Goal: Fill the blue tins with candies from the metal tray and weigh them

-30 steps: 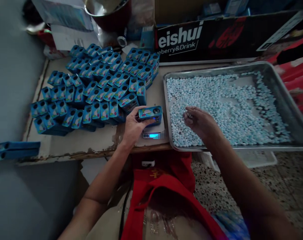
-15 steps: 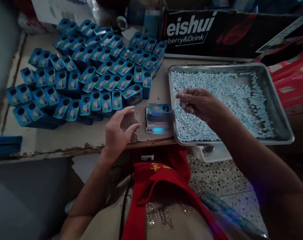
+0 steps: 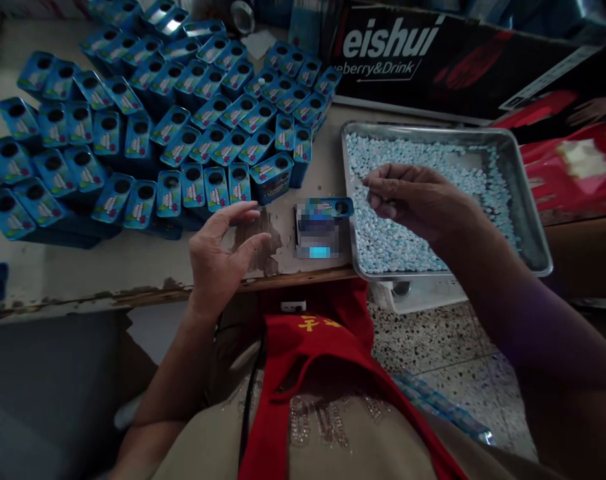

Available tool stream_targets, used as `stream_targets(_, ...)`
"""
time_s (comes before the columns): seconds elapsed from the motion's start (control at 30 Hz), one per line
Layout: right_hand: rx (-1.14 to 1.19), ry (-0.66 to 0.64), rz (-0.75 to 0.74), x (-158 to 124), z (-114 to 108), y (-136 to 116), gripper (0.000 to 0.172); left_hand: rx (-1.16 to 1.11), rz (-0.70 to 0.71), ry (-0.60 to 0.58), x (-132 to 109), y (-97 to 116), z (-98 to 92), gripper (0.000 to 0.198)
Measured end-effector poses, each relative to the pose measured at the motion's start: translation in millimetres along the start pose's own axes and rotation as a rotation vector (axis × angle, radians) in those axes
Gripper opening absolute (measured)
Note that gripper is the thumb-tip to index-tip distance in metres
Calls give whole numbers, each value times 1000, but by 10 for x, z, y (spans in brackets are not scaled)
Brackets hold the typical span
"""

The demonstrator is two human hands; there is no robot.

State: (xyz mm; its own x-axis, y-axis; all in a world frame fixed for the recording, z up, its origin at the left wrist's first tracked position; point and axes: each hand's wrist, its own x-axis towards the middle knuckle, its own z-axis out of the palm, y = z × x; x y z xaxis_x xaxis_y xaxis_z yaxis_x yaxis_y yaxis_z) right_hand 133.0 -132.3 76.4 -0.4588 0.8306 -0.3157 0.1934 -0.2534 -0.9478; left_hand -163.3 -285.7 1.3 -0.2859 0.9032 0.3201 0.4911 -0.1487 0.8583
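Observation:
My left hand (image 3: 226, 250) hovers over the table's front edge, thumb and fingers apart with nothing between them. Just right of it a blue tin (image 3: 333, 207) lies on a small scale (image 3: 319, 233), whose display is blurred out. My right hand (image 3: 407, 200) is over the left part of a metal tray (image 3: 530, 233) holding many small pale blue and white candies (image 3: 397, 247). Its thumb and fingertips are pinched together; whatever they hold is too small or hidden to make out. Many blue tins (image 3: 183, 143) with round dark openings stand in rows beyond my left hand.
Behind the tray stands a black printed carton (image 3: 407, 73). Red plastic packaging (image 3: 573, 167) lies to the right, with another person's hand (image 3: 595, 110) near it. Below the tray is a white container (image 3: 423, 297). The worn table edge (image 3: 147, 290) runs along the front.
The view has shifted, so the tins appear further left and the tray further left too. My hands keep nearly the same poses: the left with fingers apart, the right pinched above the candies.

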Motion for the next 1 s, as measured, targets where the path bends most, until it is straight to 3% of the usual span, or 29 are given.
stream_targets(0.2, -113, -4, -76, -9, 79, 4, 34, -70, -47, -29, 8, 24, 20, 44)
stream_targets(0.63, -219, -76, -94, 155, 79, 57, 39, -108, 2, -75, 125, 120, 282, 46)
stream_targets(0.83, -237, -86, -79, 170, 97, 105, 25, -96, 44, -100, 168, 157, 356, 50)
stream_targets(1.0, -214, -41, -63, 130, 99, 110, 16, 94, 148, -133, 362, 166, 685, 64)
